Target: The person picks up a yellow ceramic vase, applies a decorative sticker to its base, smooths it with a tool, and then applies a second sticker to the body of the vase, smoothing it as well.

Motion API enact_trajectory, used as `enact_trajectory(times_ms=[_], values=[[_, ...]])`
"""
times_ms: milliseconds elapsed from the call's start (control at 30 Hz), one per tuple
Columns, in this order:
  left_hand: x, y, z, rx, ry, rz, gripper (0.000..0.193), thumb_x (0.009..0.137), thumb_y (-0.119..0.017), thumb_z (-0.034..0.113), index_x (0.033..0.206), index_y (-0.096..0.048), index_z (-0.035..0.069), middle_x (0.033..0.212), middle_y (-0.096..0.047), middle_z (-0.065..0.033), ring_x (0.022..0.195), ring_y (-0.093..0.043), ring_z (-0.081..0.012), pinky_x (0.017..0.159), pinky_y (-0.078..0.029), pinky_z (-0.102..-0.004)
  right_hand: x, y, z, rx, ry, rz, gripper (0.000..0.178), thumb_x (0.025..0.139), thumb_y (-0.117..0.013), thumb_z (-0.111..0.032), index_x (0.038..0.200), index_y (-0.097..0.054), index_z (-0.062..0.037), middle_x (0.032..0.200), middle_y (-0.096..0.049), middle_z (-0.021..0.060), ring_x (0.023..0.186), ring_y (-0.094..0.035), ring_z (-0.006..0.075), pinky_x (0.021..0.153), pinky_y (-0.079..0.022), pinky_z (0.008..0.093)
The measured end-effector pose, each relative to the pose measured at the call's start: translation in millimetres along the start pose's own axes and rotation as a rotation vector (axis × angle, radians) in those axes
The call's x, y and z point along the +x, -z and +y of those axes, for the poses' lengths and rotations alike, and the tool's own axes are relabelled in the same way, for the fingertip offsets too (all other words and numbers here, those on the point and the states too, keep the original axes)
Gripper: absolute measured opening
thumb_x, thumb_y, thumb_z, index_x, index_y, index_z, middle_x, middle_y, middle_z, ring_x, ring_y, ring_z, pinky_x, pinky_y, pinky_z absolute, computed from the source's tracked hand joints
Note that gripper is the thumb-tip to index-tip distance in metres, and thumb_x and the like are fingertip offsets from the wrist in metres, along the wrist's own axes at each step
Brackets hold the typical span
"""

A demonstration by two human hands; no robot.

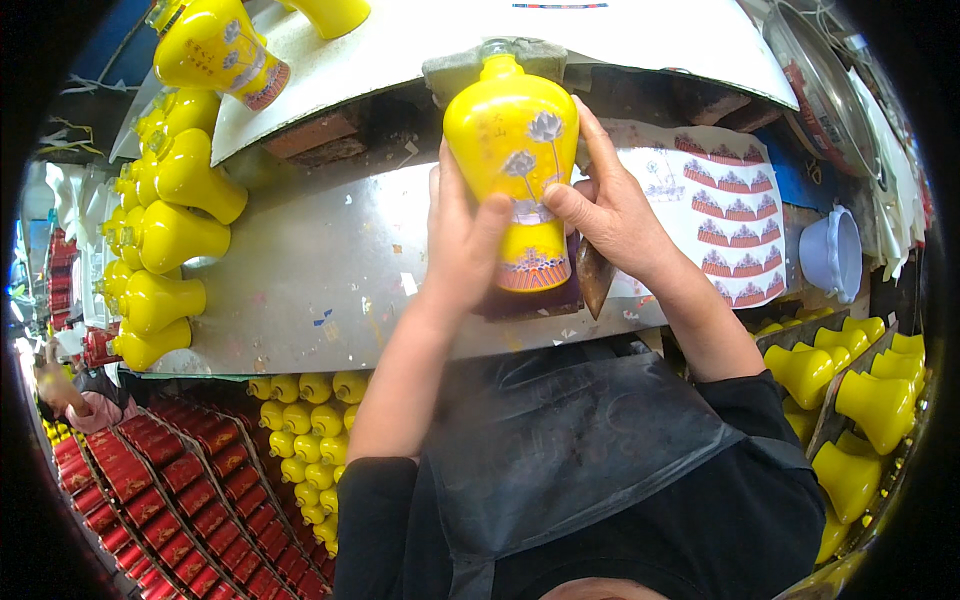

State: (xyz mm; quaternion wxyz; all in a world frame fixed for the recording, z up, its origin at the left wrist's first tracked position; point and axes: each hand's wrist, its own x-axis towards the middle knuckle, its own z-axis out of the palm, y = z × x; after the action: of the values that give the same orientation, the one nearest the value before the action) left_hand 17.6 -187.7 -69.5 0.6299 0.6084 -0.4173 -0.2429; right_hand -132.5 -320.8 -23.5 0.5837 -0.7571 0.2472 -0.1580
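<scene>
A glossy yellow bottle with a wide shoulder and narrow neck lies tilted back on a dark support at the middle of the metal worktop. Grey-purple lotus flowers and a red-and-blue patterned band at the base decorate it. My left hand wraps its left side, thumb on the front. From the right, my right hand grips it, with the thumb pressed near a pale band below the flowers. A brown pointed tool rests beside the bottle, partly hidden by my right hand. The sheet of printed decals lies right of that hand.
Several plain yellow bottles line the worktop's left edge; a decorated one stands at the far left. A lilac bucket sits at right. Crates of yellow bottles and red items flank me. Another person's hand shows far left.
</scene>
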Motion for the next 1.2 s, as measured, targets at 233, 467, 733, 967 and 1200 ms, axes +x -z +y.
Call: enact_trajectory(times_ms=[233,467,733,967,1200], values=[[-4,2,-4,-0.061,0.005,0.007,0.092,0.098,-0.065,0.051,0.162,-0.024,-0.001,0.142,-0.045,-0.0229,0.134,-0.047,-0.0342,0.117,-0.035,-0.0447,1,-1,0,-0.023,0.048,0.047,0.103,0.091,-0.073,-0.037,0.165,-0.013,0.0013,0.096,-0.07,0.0211,0.074,-0.071,0.0195,0.065,-0.055,0.0307],[-4,8,-3,-0.179,0.065,-0.053,0.095,0.095,-0.07,0.042,0.164,-0.02,0.0,0.149,-0.041,-0.0206,0.142,-0.042,-0.0328,0.121,-0.032,-0.0444,0,4,-1,-0.019,-0.023,0.011,0.106,0.086,-0.075,-0.038,0.165,-0.015,-0.0014,0.087,-0.069,0.0157,0.068,-0.068,0.0176,0.062,-0.053,0.0291],[-4,7,3,-0.308,0.155,0.034,0.087,0.101,-0.055,0.062,0.16,-0.026,0.004,0.156,-0.038,-0.0167,0.148,-0.036,-0.0288,0.124,-0.029,-0.0441,3,12,-2,-0.058,-0.044,0.004,0.102,0.085,-0.078,-0.034,0.165,-0.022,-0.0048,0.094,-0.07,0.0148,0.069,-0.067,0.0147,0.061,-0.052,0.0283],[-5,10,19,-0.378,0.198,0.036,0.073,0.107,-0.049,0.054,0.16,-0.028,0.008,0.153,-0.039,-0.0158,0.146,-0.039,-0.0283,0.121,-0.034,-0.0423,6,13,6,0.141,-0.059,-0.025,0.099,0.087,-0.079,-0.033,0.166,-0.025,-0.0087,0.107,-0.069,0.0156,0.073,-0.066,0.0113,0.062,-0.053,0.0271],[5,7,27,-0.406,0.177,0.081,0.08,0.108,-0.045,0.057,0.164,-0.014,0.008,0.156,-0.037,-0.0172,0.147,-0.04,-0.0308,0.121,-0.033,-0.0429,1,20,-15,-0.256,0.219,0.151,0.071,0.097,-0.072,-0.031,0.16,-0.043,-0.0159,0.123,-0.067,0.0146,0.076,-0.065,0.0118,0.066,-0.054,0.0261]])
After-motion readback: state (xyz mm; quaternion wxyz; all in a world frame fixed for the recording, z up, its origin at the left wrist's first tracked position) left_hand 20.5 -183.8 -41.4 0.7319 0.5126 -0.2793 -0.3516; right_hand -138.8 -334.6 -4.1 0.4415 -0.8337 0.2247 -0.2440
